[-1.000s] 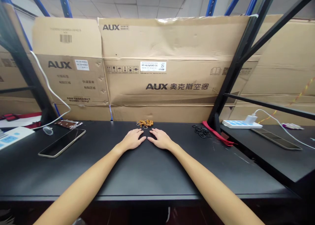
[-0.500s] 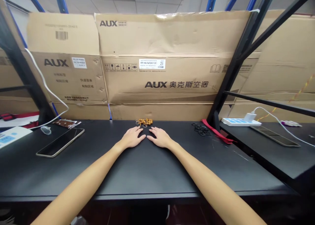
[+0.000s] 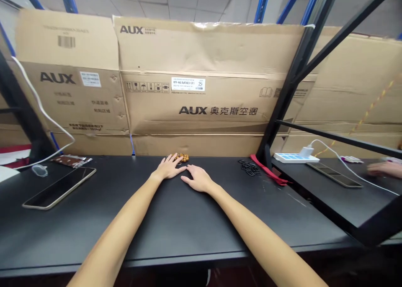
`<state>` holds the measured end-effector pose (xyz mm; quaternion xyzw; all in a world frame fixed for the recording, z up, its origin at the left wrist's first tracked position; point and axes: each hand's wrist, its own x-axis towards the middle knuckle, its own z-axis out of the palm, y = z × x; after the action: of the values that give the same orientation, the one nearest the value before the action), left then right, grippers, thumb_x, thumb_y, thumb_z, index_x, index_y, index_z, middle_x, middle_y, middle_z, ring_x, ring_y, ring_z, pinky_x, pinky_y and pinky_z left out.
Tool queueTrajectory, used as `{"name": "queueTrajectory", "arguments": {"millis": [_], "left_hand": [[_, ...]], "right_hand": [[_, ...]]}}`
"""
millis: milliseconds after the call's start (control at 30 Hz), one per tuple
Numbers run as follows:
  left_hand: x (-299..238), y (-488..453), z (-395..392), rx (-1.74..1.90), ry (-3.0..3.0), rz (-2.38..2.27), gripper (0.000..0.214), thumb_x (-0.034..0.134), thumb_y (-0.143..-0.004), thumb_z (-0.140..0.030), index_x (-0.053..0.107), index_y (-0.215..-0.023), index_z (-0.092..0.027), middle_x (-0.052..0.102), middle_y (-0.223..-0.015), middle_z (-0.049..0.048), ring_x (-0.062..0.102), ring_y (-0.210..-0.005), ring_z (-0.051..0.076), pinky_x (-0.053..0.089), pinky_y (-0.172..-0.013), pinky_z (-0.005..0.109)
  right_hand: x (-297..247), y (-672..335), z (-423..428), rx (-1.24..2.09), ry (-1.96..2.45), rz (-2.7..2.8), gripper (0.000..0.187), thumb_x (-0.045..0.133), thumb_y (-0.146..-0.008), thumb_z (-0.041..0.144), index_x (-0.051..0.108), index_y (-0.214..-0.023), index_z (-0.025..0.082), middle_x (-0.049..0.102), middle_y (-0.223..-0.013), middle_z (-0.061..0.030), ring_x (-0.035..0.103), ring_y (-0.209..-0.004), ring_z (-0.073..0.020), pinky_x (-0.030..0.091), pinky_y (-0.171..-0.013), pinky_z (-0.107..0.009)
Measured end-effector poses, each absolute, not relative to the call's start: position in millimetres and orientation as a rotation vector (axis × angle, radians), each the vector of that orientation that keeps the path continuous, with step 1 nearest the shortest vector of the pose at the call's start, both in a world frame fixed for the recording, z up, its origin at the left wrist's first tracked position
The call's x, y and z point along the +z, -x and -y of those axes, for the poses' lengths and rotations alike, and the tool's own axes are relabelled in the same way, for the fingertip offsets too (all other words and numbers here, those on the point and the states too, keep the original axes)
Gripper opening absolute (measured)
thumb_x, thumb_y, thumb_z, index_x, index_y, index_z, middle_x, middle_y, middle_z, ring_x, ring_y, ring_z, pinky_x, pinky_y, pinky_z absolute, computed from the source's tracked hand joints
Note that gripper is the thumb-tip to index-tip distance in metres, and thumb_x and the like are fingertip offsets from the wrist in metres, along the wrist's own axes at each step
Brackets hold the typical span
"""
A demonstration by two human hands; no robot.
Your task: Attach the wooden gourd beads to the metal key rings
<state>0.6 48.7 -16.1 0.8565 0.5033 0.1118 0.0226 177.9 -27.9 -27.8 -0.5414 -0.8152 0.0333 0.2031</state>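
Observation:
A small heap of amber-brown beads (image 3: 185, 157) lies at the back of the black table (image 3: 188, 220), close to the cardboard. My left hand (image 3: 168, 167) reaches the heap with its fingers spread, covering part of it; whether the fingertips touch the beads I cannot tell. Just to the right, my right hand (image 3: 198, 178) rests low over the table with fingers stretched out and thumb apart, nearest to the beads and the left thumb. Neither hand holds anything visible.
At left lie a phone (image 3: 59, 188) and a brown packet (image 3: 70, 160). Right of my hands are black rings or links (image 3: 250, 168) and a red strap (image 3: 268, 170). Past the rack post (image 3: 273, 128) are a power strip (image 3: 295, 157), a second phone (image 3: 334, 175) and another person's hand (image 3: 385, 168).
My left hand has moved forward onto the beads, its fingers more spread. The right hand stays beside it, slightly lower. Another person's hand has appeared at far right. The view has shifted a little.

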Motion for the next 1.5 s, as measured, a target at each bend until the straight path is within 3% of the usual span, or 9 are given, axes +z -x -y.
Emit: {"name": "queueTrajectory", "arguments": {"millis": [200,433,600,767,1067,1333,1500], "left_hand": [[-21.6,3.1,-39.7,0.349,-2.699,-1.423,0.067,0.024,-0.086,-0.067,0.027,-0.143,-0.032,0.021,-0.152,0.0035,0.017,-0.140,0.027,0.012,-0.111,0.050],[-23.0,19.2,-0.2,0.424,-2.788,-1.209,0.057,0.029,-0.090,-0.058,0.035,-0.140,-0.029,0.033,-0.148,0.0048,0.024,-0.138,0.024,0.017,-0.112,0.044],[-17.4,24.8,18.0,0.546,-2.839,-1.088,0.050,0.035,-0.092,-0.050,0.042,-0.134,-0.025,0.043,-0.141,0.0067,0.037,-0.131,0.023,0.026,-0.109,0.040],[-11.3,21.6,24.0,0.739,-2.751,-1.080,0.052,0.050,-0.085,-0.046,0.041,-0.129,-0.020,0.053,-0.126,0.0100,0.053,-0.112,0.024,0.041,-0.097,0.037],[-5.4,13.1,29.4,0.895,-2.850,-1.128,0.020,0.059,-0.081,-0.039,0.056,-0.080,-0.020,0.054,-0.107,0.0074,0.050,-0.102,0.024,0.040,-0.090,0.040],[-7.0,10.9,29.2,0.938,-2.771,-1.162,0.023,0.061,-0.078,-0.042,0.060,-0.075,-0.020,0.055,-0.107,0.0058,0.050,-0.102,0.023,0.039,-0.090,0.040],[-12.6,9.7,22.6,0.952,-2.709,-1.158,0.018,0.056,-0.082,-0.034,0.063,-0.074,-0.020,0.055,-0.107,0.0052,0.051,-0.102,0.023,0.040,-0.091,0.040]], "right_hand": [[-28.3,-180.4,29.2,0.083,1.507,2.205,0.058,0.044,-0.087,0.052,0.046,-0.131,0.014,0.046,-0.136,-0.0146,0.040,-0.127,-0.0262,0.031,-0.105,-0.039],[-27.4,-181.8,29.6,0.045,1.417,2.168,0.046,0.049,-0.086,0.035,0.045,-0.129,0.020,0.047,-0.131,-0.0103,0.043,-0.117,-0.0226,0.036,-0.096,-0.037],[-25.2,-179.9,30.9,-0.037,1.328,2.217,0.026,0.052,-0.085,0.034,0.061,-0.105,0.019,0.058,-0.104,-0.0081,0.048,-0.097,-0.0208,0.039,-0.088,-0.034],[-27.2,-179.0,28.8,-0.010,1.310,2.185,0.016,0.054,-0.084,0.032,0.061,-0.086,0.018,0.060,-0.090,-0.0052,0.049,-0.087,-0.0186,0.040,-0.081,-0.031],[-20.0,-175.9,31.5,0.184,1.337,1.994,0.021,0.048,-0.087,0.034,0.059,-0.076,0.019,0.061,-0.080,-0.0027,0.051,-0.078,-0.0161,0.041,-0.072,-0.028],[-17.7,-173.0,33.2,0.265,1.336,1.941,0.029,0.047,-0.087,0.039,0.058,-0.069,0.019,0.060,-0.074,-0.0018,0.051,-0.074,-0.0155,0.040,-0.070,-0.027],[-18.1,-172.8,31.8,0.276,1.324,1.936,0.030,0.045,-0.087,0.038,0.056,-0.066,0.020,0.060,-0.073,-0.0013,0.051,-0.074,-0.0152,0.040,-0.069,-0.026]]}}
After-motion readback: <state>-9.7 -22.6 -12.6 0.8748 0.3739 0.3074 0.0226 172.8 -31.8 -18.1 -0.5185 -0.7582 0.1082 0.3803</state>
